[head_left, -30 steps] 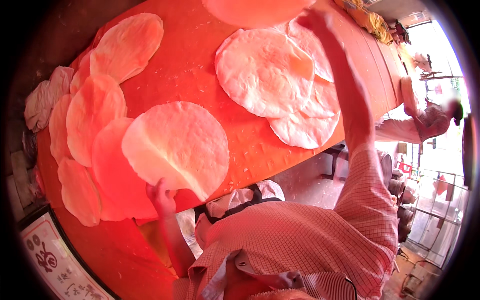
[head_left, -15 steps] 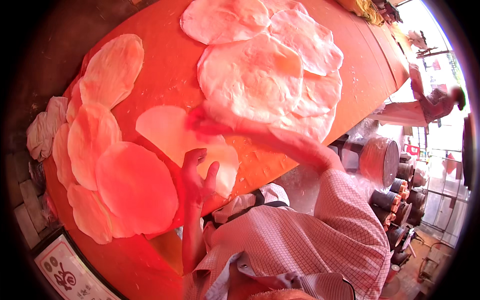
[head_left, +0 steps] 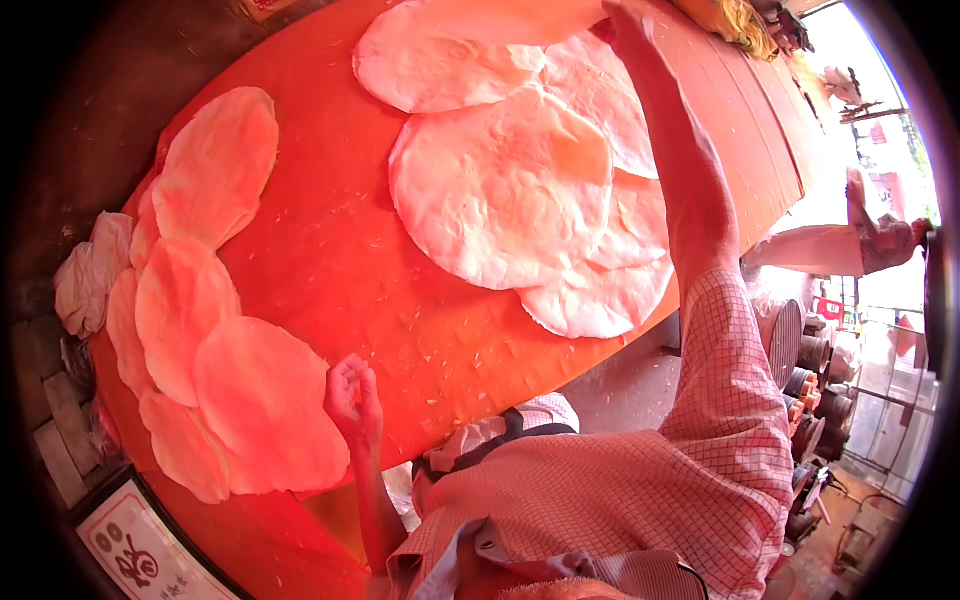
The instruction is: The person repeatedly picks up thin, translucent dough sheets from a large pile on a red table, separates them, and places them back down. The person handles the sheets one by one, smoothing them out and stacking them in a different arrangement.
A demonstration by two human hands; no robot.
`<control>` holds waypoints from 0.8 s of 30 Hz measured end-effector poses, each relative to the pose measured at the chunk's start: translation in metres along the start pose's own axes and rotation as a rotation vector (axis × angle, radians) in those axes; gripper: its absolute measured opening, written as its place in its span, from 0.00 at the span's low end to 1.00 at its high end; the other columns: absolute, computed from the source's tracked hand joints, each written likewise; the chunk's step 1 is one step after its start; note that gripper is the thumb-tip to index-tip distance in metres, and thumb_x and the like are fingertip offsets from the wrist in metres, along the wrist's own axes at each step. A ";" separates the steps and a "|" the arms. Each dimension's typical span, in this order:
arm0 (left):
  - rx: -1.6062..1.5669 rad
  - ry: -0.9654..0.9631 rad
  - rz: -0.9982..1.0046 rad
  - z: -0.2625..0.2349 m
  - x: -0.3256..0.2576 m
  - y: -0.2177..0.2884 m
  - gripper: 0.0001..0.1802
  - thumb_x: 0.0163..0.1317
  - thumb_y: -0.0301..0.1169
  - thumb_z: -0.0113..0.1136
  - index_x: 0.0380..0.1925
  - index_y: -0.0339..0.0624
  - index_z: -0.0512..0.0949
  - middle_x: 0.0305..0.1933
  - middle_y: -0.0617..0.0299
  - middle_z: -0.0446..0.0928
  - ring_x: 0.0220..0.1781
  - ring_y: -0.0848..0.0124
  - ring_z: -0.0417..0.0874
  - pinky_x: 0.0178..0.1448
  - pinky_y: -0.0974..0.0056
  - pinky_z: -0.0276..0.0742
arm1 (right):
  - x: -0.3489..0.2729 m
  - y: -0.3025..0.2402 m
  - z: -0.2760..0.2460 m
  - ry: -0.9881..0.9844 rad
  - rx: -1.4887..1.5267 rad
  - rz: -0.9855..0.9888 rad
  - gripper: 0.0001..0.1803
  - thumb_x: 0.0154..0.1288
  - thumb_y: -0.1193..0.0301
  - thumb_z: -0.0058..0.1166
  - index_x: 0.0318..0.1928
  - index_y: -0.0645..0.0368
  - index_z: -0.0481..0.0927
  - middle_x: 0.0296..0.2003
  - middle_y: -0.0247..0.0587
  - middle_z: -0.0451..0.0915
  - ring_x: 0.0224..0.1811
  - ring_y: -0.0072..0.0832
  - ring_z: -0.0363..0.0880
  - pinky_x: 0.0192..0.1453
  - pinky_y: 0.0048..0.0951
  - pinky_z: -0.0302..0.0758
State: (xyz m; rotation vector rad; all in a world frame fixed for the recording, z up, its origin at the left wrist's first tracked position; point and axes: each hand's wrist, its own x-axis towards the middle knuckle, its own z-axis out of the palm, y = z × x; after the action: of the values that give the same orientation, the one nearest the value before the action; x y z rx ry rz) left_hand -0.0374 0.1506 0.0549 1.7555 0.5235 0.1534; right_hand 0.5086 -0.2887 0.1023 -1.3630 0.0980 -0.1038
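Observation:
At the far edge of view, my right hand (head_left: 622, 22) is closed on the rim of a thin round flatbread (head_left: 530, 18), a sheet partly cut off by the top of the picture. That sheet lies over the far part of a pile of pale, wrinkled flatbreads (head_left: 505, 185). My left hand (head_left: 353, 400) is empty, its fingers loosely curled and the thumb apart. It hovers beside the smooth round sheets on the left, closest to the near one (head_left: 270, 405).
An orange-red table (head_left: 330, 260) carries both groups and scattered crumbs. A whitish cloth (head_left: 95, 275) lies at its left edge, a framed sign (head_left: 145, 540) at the lower left. Yellow cloth (head_left: 735, 25) sits at the far right. Beyond the table are another person (head_left: 850, 245) and several dark cylinders (head_left: 815, 360).
My right hand has swung from the middle of the table to the far side, carrying the thin flatbread from near my left hand onto the pile. My left hand has drawn slightly left and nearer.

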 end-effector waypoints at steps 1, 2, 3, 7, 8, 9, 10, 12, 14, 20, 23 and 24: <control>-0.004 0.008 -0.042 0.001 -0.002 -0.006 0.18 0.64 0.33 0.58 0.49 0.32 0.73 0.44 0.55 0.77 0.47 0.67 0.79 0.51 0.65 0.74 | -0.004 0.021 -0.009 0.095 -0.019 0.071 0.13 0.62 0.68 0.56 0.42 0.64 0.79 0.30 0.42 0.80 0.25 0.32 0.80 0.32 0.32 0.81; 0.015 -0.020 -0.061 0.005 -0.001 -0.009 0.18 0.64 0.34 0.58 0.49 0.33 0.73 0.44 0.55 0.77 0.47 0.68 0.79 0.50 0.65 0.74 | -0.009 0.034 -0.033 0.217 -0.051 0.127 0.13 0.61 0.68 0.58 0.42 0.64 0.79 0.30 0.42 0.80 0.25 0.32 0.80 0.32 0.32 0.81; 0.047 -0.009 -0.092 0.004 -0.006 -0.011 0.18 0.64 0.34 0.58 0.49 0.33 0.73 0.44 0.55 0.77 0.46 0.68 0.79 0.50 0.65 0.75 | -0.027 0.060 -0.027 0.142 -0.085 0.135 0.16 0.62 0.66 0.58 0.45 0.64 0.78 0.31 0.45 0.80 0.28 0.35 0.81 0.34 0.34 0.82; 0.103 -0.051 -0.137 0.007 -0.013 -0.014 0.19 0.65 0.35 0.58 0.51 0.33 0.73 0.45 0.55 0.77 0.47 0.69 0.79 0.50 0.65 0.74 | -0.116 0.108 0.004 0.071 -0.161 0.181 0.20 0.63 0.66 0.59 0.50 0.67 0.75 0.35 0.48 0.81 0.32 0.36 0.83 0.35 0.35 0.83; 0.109 -0.056 -0.142 0.008 -0.016 -0.013 0.19 0.65 0.35 0.58 0.51 0.33 0.73 0.45 0.55 0.77 0.47 0.68 0.79 0.50 0.65 0.75 | -0.138 0.115 0.017 0.058 -0.166 0.167 0.21 0.62 0.67 0.60 0.51 0.67 0.75 0.35 0.48 0.81 0.32 0.35 0.83 0.35 0.34 0.82; 0.116 -0.048 -0.153 0.007 -0.020 -0.013 0.19 0.65 0.35 0.58 0.51 0.33 0.74 0.46 0.54 0.77 0.47 0.68 0.79 0.50 0.65 0.75 | -0.166 0.115 0.039 -0.001 -0.152 0.121 0.22 0.62 0.67 0.60 0.51 0.68 0.74 0.34 0.46 0.80 0.30 0.32 0.82 0.33 0.31 0.80; 0.123 -0.039 -0.166 0.007 -0.024 -0.013 0.19 0.65 0.35 0.58 0.51 0.34 0.74 0.46 0.54 0.77 0.47 0.68 0.79 0.50 0.65 0.75 | -0.193 0.111 0.061 -0.060 -0.137 0.077 0.23 0.61 0.67 0.60 0.52 0.69 0.73 0.32 0.45 0.80 0.28 0.29 0.80 0.30 0.28 0.78; 0.124 -0.071 -0.144 0.007 -0.029 -0.020 0.18 0.65 0.34 0.58 0.51 0.35 0.74 0.45 0.55 0.78 0.46 0.68 0.80 0.49 0.64 0.76 | -0.249 0.101 0.089 -0.151 -0.162 0.162 0.22 0.62 0.67 0.59 0.51 0.69 0.74 0.32 0.44 0.80 0.29 0.26 0.80 0.33 0.25 0.78; 0.143 -0.125 -0.133 0.010 -0.032 -0.017 0.17 0.64 0.34 0.58 0.49 0.35 0.75 0.43 0.55 0.79 0.44 0.67 0.81 0.47 0.64 0.77 | -0.310 0.085 0.122 -0.279 -0.180 0.251 0.21 0.63 0.68 0.59 0.51 0.69 0.74 0.32 0.44 0.80 0.29 0.26 0.80 0.34 0.25 0.77; 0.287 -0.306 0.080 -0.036 -0.065 -0.017 0.16 0.60 0.30 0.61 0.45 0.33 0.75 0.40 0.49 0.79 0.41 0.60 0.83 0.45 0.62 0.78 | -0.477 0.132 0.213 -0.680 -0.045 0.621 0.17 0.63 0.69 0.59 0.48 0.67 0.75 0.34 0.40 0.81 0.31 0.23 0.79 0.34 0.24 0.76; 0.233 -0.298 0.071 -0.062 -0.092 -0.030 0.16 0.60 0.30 0.61 0.45 0.32 0.75 0.40 0.47 0.78 0.40 0.57 0.83 0.44 0.62 0.79 | -0.528 0.183 0.262 -0.771 -0.148 0.582 0.17 0.62 0.67 0.61 0.47 0.65 0.77 0.34 0.39 0.81 0.33 0.22 0.79 0.35 0.24 0.75; 0.221 -0.295 0.056 -0.074 -0.105 -0.035 0.16 0.60 0.30 0.61 0.45 0.32 0.75 0.40 0.47 0.78 0.40 0.58 0.83 0.44 0.62 0.79 | -0.539 0.181 0.284 -0.763 -0.188 0.550 0.16 0.60 0.67 0.62 0.45 0.65 0.78 0.32 0.38 0.81 0.31 0.21 0.79 0.33 0.24 0.75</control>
State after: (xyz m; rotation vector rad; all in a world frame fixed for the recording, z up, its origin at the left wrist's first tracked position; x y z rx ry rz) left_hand -0.1674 0.1779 0.0585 1.9668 0.2841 -0.1278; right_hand 0.0146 0.0943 -0.0114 -1.4350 -0.1661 0.8993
